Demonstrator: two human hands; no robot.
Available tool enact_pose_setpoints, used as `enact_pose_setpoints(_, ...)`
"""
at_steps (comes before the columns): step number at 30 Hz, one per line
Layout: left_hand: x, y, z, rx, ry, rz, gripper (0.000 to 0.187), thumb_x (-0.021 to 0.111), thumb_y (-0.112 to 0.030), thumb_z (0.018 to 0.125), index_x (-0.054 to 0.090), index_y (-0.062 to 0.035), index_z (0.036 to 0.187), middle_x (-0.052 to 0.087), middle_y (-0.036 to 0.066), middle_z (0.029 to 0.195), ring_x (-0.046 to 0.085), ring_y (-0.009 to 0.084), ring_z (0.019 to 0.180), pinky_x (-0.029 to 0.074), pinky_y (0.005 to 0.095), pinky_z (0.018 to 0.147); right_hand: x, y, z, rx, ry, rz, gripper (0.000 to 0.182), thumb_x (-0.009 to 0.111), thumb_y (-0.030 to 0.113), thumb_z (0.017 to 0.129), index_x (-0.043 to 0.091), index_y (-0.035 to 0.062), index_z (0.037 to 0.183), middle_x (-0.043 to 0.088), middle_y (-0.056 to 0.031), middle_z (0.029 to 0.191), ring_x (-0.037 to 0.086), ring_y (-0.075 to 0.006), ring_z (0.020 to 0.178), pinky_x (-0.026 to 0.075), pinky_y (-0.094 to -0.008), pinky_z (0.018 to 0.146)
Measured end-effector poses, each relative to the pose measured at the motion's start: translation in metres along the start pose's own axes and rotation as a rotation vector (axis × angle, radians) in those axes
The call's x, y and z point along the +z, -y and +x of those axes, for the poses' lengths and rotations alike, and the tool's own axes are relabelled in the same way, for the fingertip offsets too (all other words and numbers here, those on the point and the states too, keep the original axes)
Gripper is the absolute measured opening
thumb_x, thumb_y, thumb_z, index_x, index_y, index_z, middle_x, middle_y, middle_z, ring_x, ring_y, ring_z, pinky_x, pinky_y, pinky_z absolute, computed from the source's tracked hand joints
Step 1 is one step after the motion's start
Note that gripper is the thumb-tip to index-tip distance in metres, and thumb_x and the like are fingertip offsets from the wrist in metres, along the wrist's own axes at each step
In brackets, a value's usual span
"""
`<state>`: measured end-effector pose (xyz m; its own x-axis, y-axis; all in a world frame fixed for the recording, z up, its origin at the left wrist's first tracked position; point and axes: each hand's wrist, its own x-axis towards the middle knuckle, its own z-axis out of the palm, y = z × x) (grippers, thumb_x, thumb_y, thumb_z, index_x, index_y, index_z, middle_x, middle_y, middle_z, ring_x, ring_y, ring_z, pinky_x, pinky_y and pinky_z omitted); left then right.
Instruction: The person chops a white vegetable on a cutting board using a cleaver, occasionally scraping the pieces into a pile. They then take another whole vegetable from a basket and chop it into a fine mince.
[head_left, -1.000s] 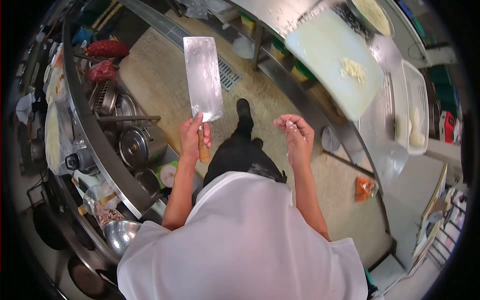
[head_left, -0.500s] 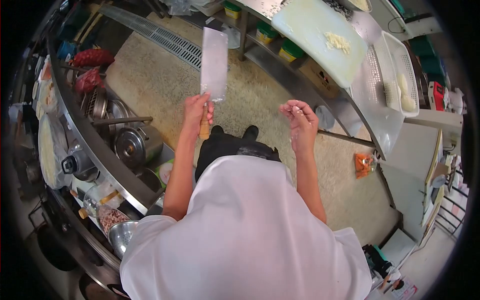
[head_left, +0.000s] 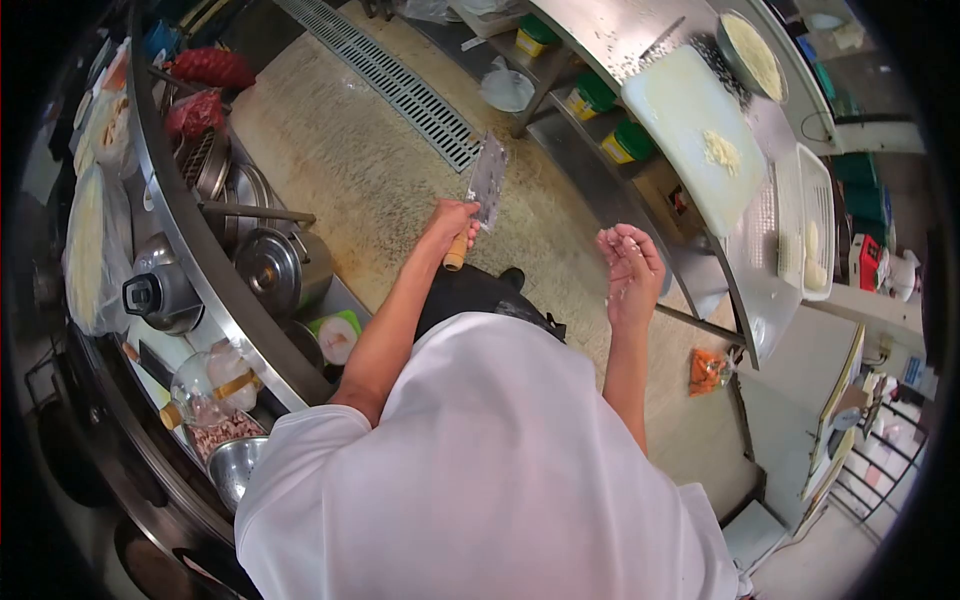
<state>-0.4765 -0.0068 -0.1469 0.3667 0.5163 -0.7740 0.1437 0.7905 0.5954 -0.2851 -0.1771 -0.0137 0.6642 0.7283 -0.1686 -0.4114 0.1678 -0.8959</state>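
Note:
My left hand [head_left: 455, 226] is wrapped around the wooden handle of a cleaver [head_left: 487, 185]. The cleaver's blade points up and away over the floor, seen nearly edge-on, with pale bits stuck to it. My right hand [head_left: 632, 270] is raised in front of me, palm partly toward my face, its fingers loosely bent and dotted with white crumbs. Nothing shows in its grasp. Beyond it, a white cutting board [head_left: 680, 110] lies on the steel worktable, bearing a small heap of finely chopped pale food [head_left: 721, 152].
A bowl of pale chopped food [head_left: 752, 55] and a white plastic basket [head_left: 818, 200] stand on the worktable. Green-lidded tubs [head_left: 628, 142] fill its lower shelf. Left is a steel counter with a lidded pot [head_left: 272, 272]. A bag of carrots [head_left: 709, 371] lies on the floor.
The view has turned, with the worktable shifting right. The cleaver has moved right and its blade has turned from broadside to nearly edge-on. My right hand's fingers have straightened a little.

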Motion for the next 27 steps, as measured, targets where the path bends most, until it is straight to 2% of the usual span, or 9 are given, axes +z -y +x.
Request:
enact_pose_setpoints(3, -0.006, -0.002, 0.007, -0.033, -0.007, -0.047, 0.019, 0.058, -0.016, 0.09, 0.052, 0.001, 0.095, 0.054, 0.006, 0.062, 0.048, 0.0112, 0.044, 0.042, 0.0285, 0.036, 0.011, -0.001, 0.003, 0.03, 0.012, -0.045, 0.013, 0.053, 0.003, 0.091, 0.06, -0.0046, 0.099, 0.063, -0.0108, 0.094, 0.063, -0.0196, 0.089, 0.052, -0.0384, 0.089)
enact_pose_setpoints(11, -0.025, -0.012, 0.029, -0.022, 0.037, -0.002, 0.018, 0.058, -0.017, 0.09, 0.053, 0.0003, 0.091, 0.056, 0.006, 0.062, 0.049, 0.0127, 0.043, 0.043, 0.0301, 0.037, 0.035, -0.007, 0.025, -0.006, 0.066, -0.061, 0.014, 0.052, 0.004, 0.092, 0.059, -0.0052, 0.1, 0.063, -0.0112, 0.093, 0.062, -0.02, 0.089, 0.05, -0.0392, 0.092)
enact_pose_setpoints(18, -0.031, -0.031, 0.025, -0.052, 0.003, -0.044, 0.015, 0.056, -0.013, 0.089, 0.054, 0.0018, 0.089, 0.055, 0.007, 0.062, 0.049, 0.0138, 0.045, 0.043, 0.0306, 0.038, 0.049, -0.01, 0.037, 0.012, 0.013, -0.039, 0.014, 0.053, 0.005, 0.092, 0.059, -0.0054, 0.1, 0.061, -0.0104, 0.092, 0.062, -0.0192, 0.089, 0.05, -0.0382, 0.091)
enact_pose_setpoints(27, -0.044, -0.027, 0.049, -0.041, 0.014, -0.03, 0.018, 0.059, -0.017, 0.09, 0.054, 0.0001, 0.089, 0.054, 0.006, 0.062, 0.049, 0.0125, 0.045, 0.043, 0.0297, 0.038, 0.057, -0.017, 0.053, -0.021, 0.015, 0.008, 0.016, 0.054, 0.006, 0.091, 0.06, -0.0051, 0.102, 0.063, -0.0112, 0.093, 0.062, -0.0197, 0.089, 0.05, -0.0375, 0.09)
